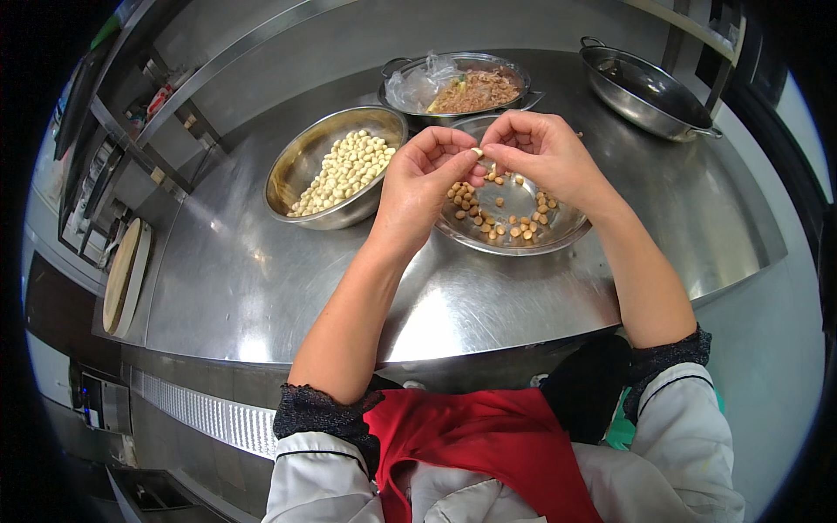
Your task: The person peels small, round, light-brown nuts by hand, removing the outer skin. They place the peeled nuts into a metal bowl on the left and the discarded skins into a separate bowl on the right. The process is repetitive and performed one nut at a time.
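My left hand (pixel 425 167) and my right hand (pixel 546 153) meet over a shallow stainless steel dish (pixel 458 240). Between their thumbs and fingertips they pinch one small pale seed (pixel 478 152). Beneath them, brown bean-like seeds (pixel 523 226) lie scattered in the dish, some gathered on its left side. My hands hide the dish's far part. Left of my left hand stands a deep stainless steel bowl (pixel 282 171), holding a heap of pale cream seeds (pixel 350 168) on its right side.
Behind the dish, a two-handled pan (pixel 520 70) holds reddish-brown shreds (pixel 480 91) and a clear plastic bag (pixel 418 85). An empty-looking metal wok (pixel 628 98) sits back right on the steel table (pixel 261 287). A round wooden board (pixel 124 278) leans at the left. Shelving overhangs the back.
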Demonstrator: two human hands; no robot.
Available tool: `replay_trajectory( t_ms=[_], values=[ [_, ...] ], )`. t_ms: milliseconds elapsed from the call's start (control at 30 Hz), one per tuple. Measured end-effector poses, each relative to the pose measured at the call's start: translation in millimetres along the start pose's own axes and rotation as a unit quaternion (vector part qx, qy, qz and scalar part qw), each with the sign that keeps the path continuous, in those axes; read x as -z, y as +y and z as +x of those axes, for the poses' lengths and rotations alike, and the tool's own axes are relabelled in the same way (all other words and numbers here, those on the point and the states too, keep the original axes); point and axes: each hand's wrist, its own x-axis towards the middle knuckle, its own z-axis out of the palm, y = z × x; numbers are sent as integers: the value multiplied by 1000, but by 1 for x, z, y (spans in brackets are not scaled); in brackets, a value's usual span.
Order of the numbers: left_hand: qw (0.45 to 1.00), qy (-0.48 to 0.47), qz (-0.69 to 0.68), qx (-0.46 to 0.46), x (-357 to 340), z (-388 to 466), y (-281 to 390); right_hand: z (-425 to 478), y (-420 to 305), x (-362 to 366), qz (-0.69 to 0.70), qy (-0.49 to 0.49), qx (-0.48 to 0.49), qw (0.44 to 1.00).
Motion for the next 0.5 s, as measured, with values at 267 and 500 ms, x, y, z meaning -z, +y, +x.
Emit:
replay_trajectory(
  t_ms=[267, 500],
  values=[
    [1000, -14, 5, 1, 0, 1, 2, 0, 2, -1, -9, 11, -8, 1000],
    [1000, -16, -9, -7, 0, 1, 0, -1, -1, -2, 8, 5, -7, 1000]
  ],
)
